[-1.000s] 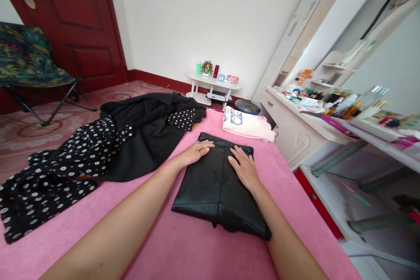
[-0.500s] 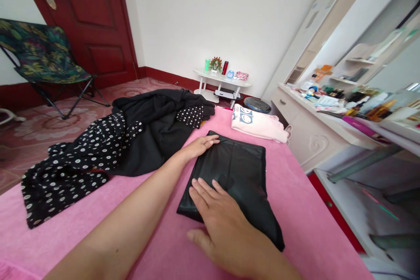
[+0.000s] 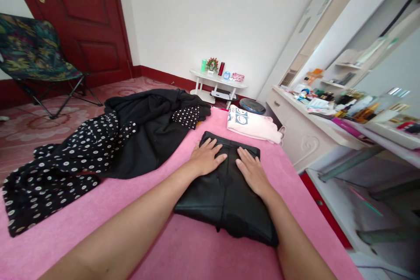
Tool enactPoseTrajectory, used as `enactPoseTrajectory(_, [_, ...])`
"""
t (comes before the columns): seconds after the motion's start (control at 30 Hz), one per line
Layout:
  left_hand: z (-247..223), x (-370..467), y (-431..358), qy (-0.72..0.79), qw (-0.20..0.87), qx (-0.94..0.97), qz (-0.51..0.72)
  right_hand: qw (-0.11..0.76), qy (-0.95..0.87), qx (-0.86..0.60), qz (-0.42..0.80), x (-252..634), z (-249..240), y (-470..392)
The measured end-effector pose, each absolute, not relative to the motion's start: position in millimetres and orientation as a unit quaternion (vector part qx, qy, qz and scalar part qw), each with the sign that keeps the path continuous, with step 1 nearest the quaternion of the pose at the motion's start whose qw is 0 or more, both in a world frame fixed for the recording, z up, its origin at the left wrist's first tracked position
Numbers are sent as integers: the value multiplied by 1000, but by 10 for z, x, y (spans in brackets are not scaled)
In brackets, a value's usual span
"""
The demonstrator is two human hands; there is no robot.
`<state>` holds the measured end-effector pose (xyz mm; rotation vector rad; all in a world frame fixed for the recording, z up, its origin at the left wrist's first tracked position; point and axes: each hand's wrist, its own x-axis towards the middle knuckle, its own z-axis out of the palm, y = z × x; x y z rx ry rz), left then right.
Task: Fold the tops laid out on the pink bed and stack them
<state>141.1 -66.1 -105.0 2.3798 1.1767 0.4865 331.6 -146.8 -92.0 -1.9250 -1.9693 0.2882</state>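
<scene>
A folded black leather-like garment (image 3: pixel 226 197) lies flat on the pink bed cover (image 3: pixel 157 236), right in front of me. On its far left part rests my left hand (image 3: pixel 207 156), palm down with the fingers spread. My right hand (image 3: pixel 252 169) lies on its far right part, fingers stretched out and apart. Both hands press on the top of the garment without gripping it. What kind of garment it is, I cannot tell from the folded shape.
Black clothing (image 3: pixel 147 135) and a black cloth with white dots (image 3: pixel 72 157) lie heaped on the left. Beyond the garment is folded pale pink clothing (image 3: pixel 254 126). A cluttered dresser (image 3: pixel 305 127) stands at right, a small white table (image 3: pixel 218 79) at the back, a folding chair (image 3: pixel 36 48) far left.
My right hand has moved from the garment's near left part to its far right. My left hand has shifted further onto the top. The garment's near edge now lies differently.
</scene>
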Motion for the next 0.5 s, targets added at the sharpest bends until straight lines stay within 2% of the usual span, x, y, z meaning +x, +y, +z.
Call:
enactPoseTrajectory(0.07, [-1100,1400,-633,424,231,858,174,189,-685,-699,82,3436,-1126,-1408])
enactPoseTrajectory(0.2, [-1153,1367,-552,482,200,806,279,299,-605,-737,-40,3457,-1182,-1437])
enactPoseTrajectory(0.27, [-1159,1359,-519,527,187,769,309,328,-543,-771,-64,3474,-1156,-1444])
enactPoseTrajectory(0.4, [-1161,1346,-464,572,261,709,318,368,-438,-817,70,3571,-1184,-1381])
enactPoseTrajectory(0.5, [-1045,1343,-475,532,405,643,372,472,-457,-739,151,3573,-1114,-1365])
